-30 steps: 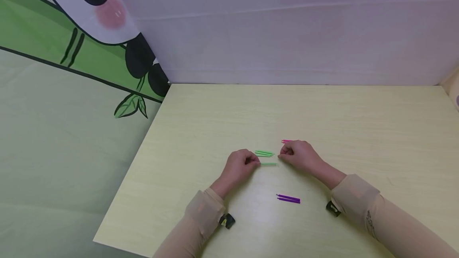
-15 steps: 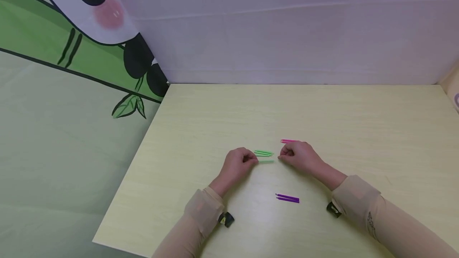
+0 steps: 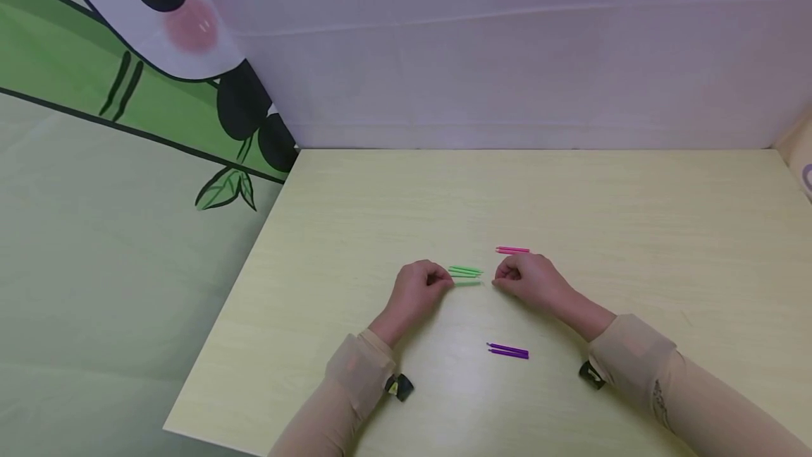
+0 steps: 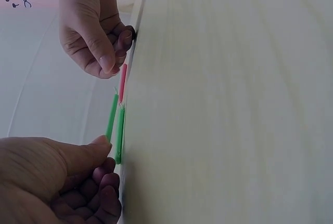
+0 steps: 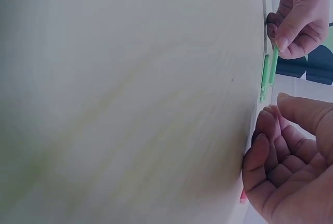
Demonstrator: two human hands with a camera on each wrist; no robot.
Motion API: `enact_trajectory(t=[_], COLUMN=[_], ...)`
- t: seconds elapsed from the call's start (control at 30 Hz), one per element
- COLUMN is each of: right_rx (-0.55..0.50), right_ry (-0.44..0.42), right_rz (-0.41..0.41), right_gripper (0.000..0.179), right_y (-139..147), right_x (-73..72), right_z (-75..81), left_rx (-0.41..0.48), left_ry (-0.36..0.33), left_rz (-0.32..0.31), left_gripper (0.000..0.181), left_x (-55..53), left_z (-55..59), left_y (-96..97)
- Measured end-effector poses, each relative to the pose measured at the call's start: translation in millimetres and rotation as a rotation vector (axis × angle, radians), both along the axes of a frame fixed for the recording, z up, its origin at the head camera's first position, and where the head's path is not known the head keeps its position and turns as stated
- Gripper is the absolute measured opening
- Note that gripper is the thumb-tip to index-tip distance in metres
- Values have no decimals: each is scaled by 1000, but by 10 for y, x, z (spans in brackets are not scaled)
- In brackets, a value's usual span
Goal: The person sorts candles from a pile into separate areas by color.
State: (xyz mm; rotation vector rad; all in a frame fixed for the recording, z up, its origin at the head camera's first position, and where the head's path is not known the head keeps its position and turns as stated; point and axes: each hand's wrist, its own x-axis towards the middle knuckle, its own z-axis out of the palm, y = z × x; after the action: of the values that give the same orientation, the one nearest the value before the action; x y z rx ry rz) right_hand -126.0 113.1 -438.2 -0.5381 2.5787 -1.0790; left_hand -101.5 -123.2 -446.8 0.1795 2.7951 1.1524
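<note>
My left hand (image 3: 415, 296) pinches one end of a thin green candle (image 3: 468, 283) between thumb and fingers; its wick end points right. Just beyond lie several green candles (image 3: 466, 271) side by side, close to the held one. Across from them my right hand (image 3: 533, 282) hovers low with loosely curled fingers and nothing between them. In the right wrist view, its thumb (image 5: 299, 110) stands a little off the fingertips. Pink candles (image 3: 511, 250) lie just behind this hand, and one pink candle (image 4: 123, 82) also shows in the left wrist view.
Two purple candles (image 3: 509, 351) lie nearer to me on the pale wooden table (image 3: 380, 210). A lilac cloth wall (image 3: 507, 76) rises behind the table's back edge. At left the tabletop ends beside a printed cloth (image 3: 114, 266).
The left hand has shifted slightly away from me and left, bringing the held green candle nearer the other green ones. The right hand has drawn back slightly, showing more of the pink candles.
</note>
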Motion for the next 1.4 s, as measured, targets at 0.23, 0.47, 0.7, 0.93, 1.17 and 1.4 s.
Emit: enact_trajectory(t=[0.23,0.47,0.7,0.93,1.17,1.4], right_rx=[-3,-3,-14,-18,-24,-15], right_ry=[-11,-15,-21,-12,-11,1], right_rz=[-9,-16,-27,-24,-31,-38], right_gripper=[4,5,5,5,5,6], right_y=[-19,-42,-62,-78,-98,-112], right_x=[30,64,101,137,181,217], right_z=[-11,-21,-17,-29,-29,-33], left_rx=[-16,-13,-18,-6,3,7], left_ry=[-6,1,5,-6,-17,-29], left_rz=[14,21,23,22,18,21], left_gripper=[6,4,4,6,6,6], left_x=[-11,-4,12,24,31,45], left_z=[-10,-21,-21,-35,-48,-44], left_y=[-25,-49,-71,-98,-122,-147])
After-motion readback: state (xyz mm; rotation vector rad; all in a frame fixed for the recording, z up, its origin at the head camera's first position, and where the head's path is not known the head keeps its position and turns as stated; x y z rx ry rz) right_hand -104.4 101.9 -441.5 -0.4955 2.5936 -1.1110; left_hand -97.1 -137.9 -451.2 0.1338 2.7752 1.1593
